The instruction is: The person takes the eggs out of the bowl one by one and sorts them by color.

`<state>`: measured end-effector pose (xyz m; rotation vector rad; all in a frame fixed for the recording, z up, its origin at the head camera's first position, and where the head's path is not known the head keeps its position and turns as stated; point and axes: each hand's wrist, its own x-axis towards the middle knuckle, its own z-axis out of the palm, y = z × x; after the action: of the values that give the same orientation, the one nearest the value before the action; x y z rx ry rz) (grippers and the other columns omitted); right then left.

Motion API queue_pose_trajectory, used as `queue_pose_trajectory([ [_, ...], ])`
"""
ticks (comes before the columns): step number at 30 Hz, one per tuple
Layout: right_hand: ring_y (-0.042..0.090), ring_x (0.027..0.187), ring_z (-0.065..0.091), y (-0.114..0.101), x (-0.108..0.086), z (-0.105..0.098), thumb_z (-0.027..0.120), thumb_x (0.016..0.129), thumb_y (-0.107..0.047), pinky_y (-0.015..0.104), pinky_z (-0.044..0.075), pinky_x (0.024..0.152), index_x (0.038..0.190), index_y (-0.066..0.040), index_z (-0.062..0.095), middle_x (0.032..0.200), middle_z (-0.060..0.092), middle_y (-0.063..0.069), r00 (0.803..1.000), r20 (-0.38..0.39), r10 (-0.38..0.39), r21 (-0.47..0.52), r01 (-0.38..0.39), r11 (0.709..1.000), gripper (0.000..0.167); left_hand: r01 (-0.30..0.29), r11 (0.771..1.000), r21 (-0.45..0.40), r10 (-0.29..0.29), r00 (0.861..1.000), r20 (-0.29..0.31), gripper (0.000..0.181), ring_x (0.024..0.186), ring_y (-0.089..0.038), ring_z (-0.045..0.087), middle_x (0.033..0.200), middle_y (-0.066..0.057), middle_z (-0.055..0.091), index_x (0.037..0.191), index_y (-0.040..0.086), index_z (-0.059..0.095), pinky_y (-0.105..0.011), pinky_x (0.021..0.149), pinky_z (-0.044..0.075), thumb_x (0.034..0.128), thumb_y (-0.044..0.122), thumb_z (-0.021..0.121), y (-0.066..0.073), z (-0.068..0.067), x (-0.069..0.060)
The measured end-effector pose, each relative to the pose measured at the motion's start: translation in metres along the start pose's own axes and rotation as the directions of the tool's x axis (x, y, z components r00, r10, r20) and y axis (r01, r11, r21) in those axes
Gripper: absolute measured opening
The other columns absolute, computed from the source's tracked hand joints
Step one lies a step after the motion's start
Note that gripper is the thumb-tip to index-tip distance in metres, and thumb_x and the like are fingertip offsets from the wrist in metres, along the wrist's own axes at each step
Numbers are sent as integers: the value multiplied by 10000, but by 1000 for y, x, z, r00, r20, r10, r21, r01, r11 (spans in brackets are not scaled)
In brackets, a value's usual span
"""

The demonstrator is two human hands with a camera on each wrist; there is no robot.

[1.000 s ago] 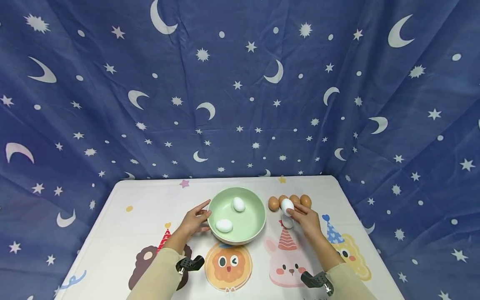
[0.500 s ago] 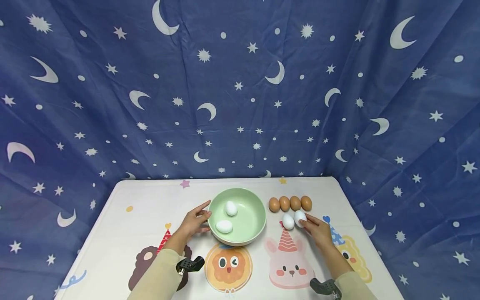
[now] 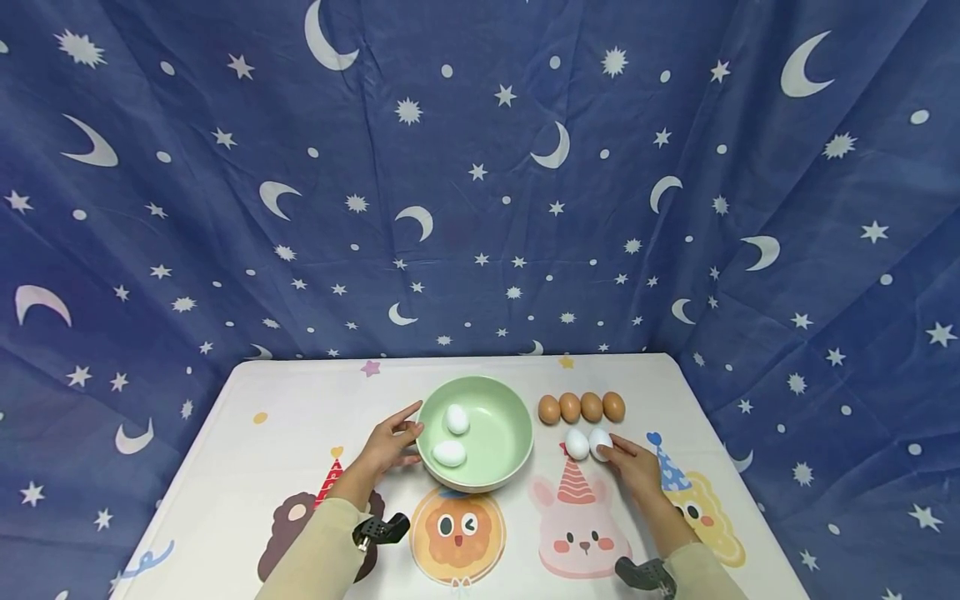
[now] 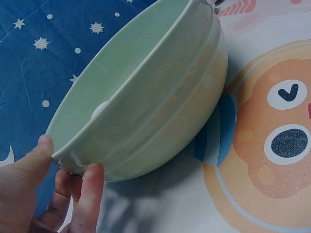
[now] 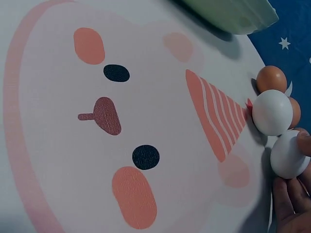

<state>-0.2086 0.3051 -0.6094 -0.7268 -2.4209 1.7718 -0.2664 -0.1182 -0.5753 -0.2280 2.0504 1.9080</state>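
Observation:
My left hand (image 3: pixel 388 442) holds the left rim of a green bowl (image 3: pixel 513 433); in the left wrist view its thumb lies on the rim and its fingers are against the outer wall. Inside the bowl are two white eggs (image 3: pixel 457 419) (image 3: pixel 449 453). To the right of the bowl, my right hand (image 3: pixel 634 468) pinches a white egg (image 3: pixel 599 442) that stands on the table beside another white egg (image 3: pixel 577 444). Behind these two is a row of several brown eggs (image 3: pixel 592 407). In the right wrist view, thumb and fingers (image 5: pixel 291 199) are round the nearer white egg (image 5: pixel 286 156).
The white table (image 3: pixel 225 467) carries printed cartoon figures and ends at a blue curtain (image 3: pixel 480 208) with moons and stars. Each wrist wears a dark strapped device (image 3: pixel 381 529).
My right hand has brought its white egg rightward and down from over the brown row to beside the other white egg. One egg in the bowl has rolled left. The left hand stays put.

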Motion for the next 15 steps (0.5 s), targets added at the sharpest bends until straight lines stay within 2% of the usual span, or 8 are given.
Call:
queue_pose_trajectory([
  [3,178,1087,651,0,1,2,769,862,-226,51,536,741,1320,56,575,1282,596,238,1000,-11,-3,-13,3,1000,572,0,1000,0,0,1000,2,517,967,-187,637,1162,-125,479,1479,222,467,-355,731,655,985,154,606,0,0,0],
  [7,262,1159,619,1,3,3,770,859,-208,37,530,732,1314,70,572,1273,590,247,1000,-16,-2,-2,2,1000,569,4,1000,1,-4,1000,2,517,971,-194,640,1174,-131,483,1478,225,469,-360,739,654,984,159,608,-1,0,0],
  [15,346,1217,572,-1,3,5,787,845,-229,36,529,745,1277,63,608,1206,630,232,998,-49,-27,-56,24,998,552,-1,1000,-5,1,1000,5,515,958,-184,631,1149,-123,483,1475,220,473,-355,721,656,984,146,607,-1,0,0],
])
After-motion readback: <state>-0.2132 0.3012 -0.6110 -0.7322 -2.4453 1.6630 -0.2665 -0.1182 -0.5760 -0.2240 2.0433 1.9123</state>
